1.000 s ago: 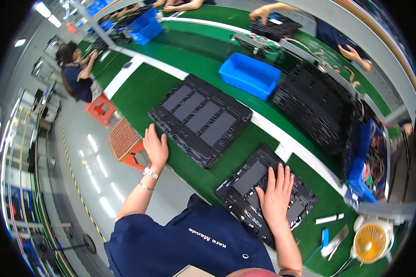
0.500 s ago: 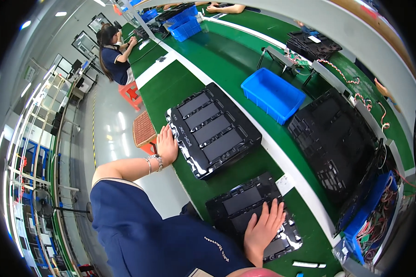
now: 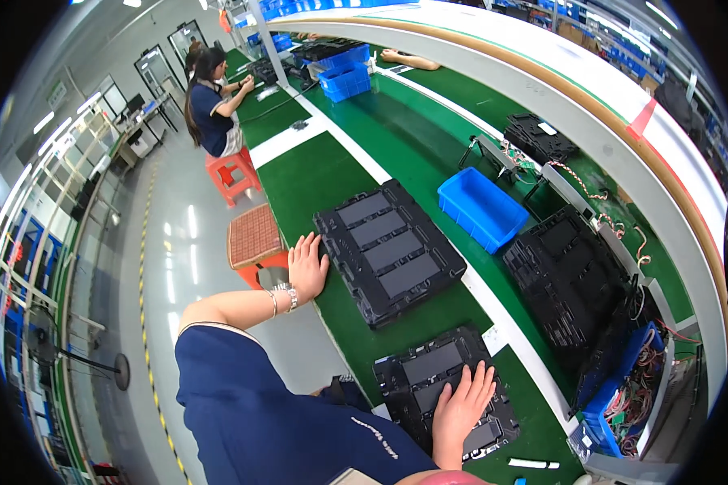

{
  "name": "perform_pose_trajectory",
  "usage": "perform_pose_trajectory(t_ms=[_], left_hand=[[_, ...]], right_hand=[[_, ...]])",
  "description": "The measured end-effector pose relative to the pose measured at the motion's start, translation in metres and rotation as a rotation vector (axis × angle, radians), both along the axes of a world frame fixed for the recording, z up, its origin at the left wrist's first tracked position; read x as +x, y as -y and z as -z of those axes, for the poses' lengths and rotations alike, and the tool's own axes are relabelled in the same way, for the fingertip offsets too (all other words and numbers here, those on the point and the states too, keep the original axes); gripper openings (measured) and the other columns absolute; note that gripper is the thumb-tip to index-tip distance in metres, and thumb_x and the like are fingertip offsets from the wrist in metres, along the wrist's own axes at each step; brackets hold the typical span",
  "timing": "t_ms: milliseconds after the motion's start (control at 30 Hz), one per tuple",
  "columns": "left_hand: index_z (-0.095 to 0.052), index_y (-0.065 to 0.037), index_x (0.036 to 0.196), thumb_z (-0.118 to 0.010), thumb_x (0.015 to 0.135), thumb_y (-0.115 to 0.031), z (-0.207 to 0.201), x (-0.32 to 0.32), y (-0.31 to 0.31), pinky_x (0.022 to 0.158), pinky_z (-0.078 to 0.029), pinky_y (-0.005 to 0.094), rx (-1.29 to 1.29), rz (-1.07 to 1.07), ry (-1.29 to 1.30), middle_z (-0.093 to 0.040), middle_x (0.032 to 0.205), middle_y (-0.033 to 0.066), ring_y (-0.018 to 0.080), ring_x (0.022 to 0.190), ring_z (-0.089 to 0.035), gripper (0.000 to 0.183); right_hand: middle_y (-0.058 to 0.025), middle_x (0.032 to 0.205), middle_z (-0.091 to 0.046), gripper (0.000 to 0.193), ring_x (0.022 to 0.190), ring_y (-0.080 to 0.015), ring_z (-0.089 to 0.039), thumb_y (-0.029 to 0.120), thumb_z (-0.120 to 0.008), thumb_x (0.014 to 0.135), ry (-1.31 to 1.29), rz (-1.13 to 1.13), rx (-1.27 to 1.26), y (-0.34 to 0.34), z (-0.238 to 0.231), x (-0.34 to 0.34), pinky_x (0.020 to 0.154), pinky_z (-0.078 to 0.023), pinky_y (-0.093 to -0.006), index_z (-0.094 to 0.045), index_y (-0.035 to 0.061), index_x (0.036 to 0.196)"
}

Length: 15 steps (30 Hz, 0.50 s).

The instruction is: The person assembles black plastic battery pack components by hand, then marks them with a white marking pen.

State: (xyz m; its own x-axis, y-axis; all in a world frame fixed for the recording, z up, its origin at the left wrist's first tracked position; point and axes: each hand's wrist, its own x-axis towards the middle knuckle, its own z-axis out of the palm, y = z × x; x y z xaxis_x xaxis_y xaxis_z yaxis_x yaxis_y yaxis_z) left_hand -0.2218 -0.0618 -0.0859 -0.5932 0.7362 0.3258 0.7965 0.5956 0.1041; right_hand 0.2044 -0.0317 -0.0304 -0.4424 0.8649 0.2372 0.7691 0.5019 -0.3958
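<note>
My left hand (image 3: 308, 267), with a watch on its wrist, lies with fingers stretched out at the near-left edge of a stack of black plastic trays (image 3: 390, 246). The top tray has several rectangular dark grey panels set in a row. My right hand (image 3: 463, 406) rests flat, fingers extended, on a lower black tray (image 3: 430, 365) of the same kind, close to my body. Part of that tray is hidden under the hand. Neither hand grips anything.
Beyond the trays stands a blue bin (image 3: 483, 208). To its right are more black trays (image 3: 569, 271) and a blue box of wires (image 3: 631, 392). A white strip (image 3: 534, 464) lies on the green bench (image 3: 299, 178). A person (image 3: 210, 105) sits at the far left near an orange stool (image 3: 255, 242).
The whole view has shifted and tilted, showing more of the white shelf above. My hands stay on the same two places, the left at the stack, the right on the lower tray.
</note>
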Motion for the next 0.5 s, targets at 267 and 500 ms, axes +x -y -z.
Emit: perform_pose_trajectory(t_ms=[267, 500], left_hand=[[-0.035, 0.001, 0.143, -0.049, 0.096, -0.021, 0.002, 0.016, -0.004, 0.117, -0.020, 0.0475, 0.519, 0.047, 0.257, -0.039, 0.147, 0.0182, 0.0356, 0.141, -0.028, 0.054], [-0.051, -0.005, 0.131, -0.060, 0.085, -0.014, -0.064, 0.148, 0.032, 0.114, -0.025, 0.0534, 0.550, 0.574, 0.151, -0.047, 0.138, 0.0148, 0.0381, 0.139, -0.033, 0.047]], right_hand=[[-0.0254, 0.144, -0.040, 0.051, 0.138, -0.0445, -0.031, 0.014, -0.066, 0.085, 0.083, -0.055, 0.109, -0.004, 0.007, -0.001, 0.115, -0.025, -0.0558, -0.048, -0.0044, 0.130], [-0.0227, 0.143, -0.042, 0.050, 0.137, -0.0416, -0.034, 0.012, -0.066, 0.084, 0.088, -0.216, 0.111, -0.008, 0.001, 0.018, 0.115, -0.027, -0.0521, -0.049, -0.0024, 0.129]])
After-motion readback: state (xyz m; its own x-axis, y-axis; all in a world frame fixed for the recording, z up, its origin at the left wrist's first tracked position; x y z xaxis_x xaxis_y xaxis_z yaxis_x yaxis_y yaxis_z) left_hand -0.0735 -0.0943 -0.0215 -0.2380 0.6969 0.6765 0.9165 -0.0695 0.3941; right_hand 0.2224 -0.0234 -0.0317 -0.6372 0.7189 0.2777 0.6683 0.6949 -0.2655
